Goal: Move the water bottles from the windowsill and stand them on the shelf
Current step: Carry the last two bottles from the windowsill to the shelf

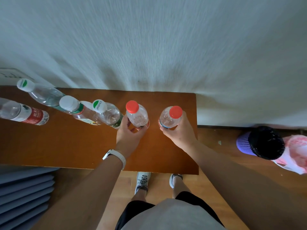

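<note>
Your left hand (127,135) grips one red-capped bottle (137,116), fingers (127,122) wrapped around its lower body; your right hand (180,131) grips a second red-capped bottle (170,117) the same way. Both stand upright on the brown shelf (83,146), apparently being set down. Just left of your left fingers stand three white-capped bottles (69,105), the nearest almost touching; clear it when releasing. Farther left, one red-labelled bottle (25,114) lies on its side and still needs standing. The windowsill is out of view, so remaining bottles cannot be counted.
</note>
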Tool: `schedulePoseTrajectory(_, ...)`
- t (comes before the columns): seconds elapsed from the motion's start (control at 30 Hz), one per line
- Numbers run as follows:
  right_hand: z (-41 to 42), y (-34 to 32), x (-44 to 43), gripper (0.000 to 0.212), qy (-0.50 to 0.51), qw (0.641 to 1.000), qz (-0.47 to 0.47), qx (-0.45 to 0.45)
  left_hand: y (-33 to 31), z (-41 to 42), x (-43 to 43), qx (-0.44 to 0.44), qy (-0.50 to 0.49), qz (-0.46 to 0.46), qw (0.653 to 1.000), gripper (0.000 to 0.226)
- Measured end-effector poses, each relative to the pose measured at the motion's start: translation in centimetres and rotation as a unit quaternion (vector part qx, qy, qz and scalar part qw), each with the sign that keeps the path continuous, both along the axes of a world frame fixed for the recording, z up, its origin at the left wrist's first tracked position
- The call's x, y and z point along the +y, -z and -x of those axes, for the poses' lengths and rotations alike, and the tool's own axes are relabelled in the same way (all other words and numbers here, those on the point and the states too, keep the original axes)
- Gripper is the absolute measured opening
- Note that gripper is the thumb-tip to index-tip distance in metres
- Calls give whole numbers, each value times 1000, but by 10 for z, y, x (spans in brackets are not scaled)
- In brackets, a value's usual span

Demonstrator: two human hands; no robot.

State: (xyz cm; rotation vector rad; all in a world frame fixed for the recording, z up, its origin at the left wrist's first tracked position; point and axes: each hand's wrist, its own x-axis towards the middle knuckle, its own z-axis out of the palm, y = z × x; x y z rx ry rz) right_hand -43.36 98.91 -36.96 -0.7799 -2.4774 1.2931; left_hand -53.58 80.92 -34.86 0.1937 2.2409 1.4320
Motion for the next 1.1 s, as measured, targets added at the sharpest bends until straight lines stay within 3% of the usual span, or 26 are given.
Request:
schedulePoseTrajectory(0.33,1,2,-1,77,-20,997,63,-29,0,-1,-1,4,14,1,1000,67)
schedulePoseTrajectory(1.1,-6,-2,-5,73,5,1000,9,-6,-1,6,3,0,49,-5,999,66)
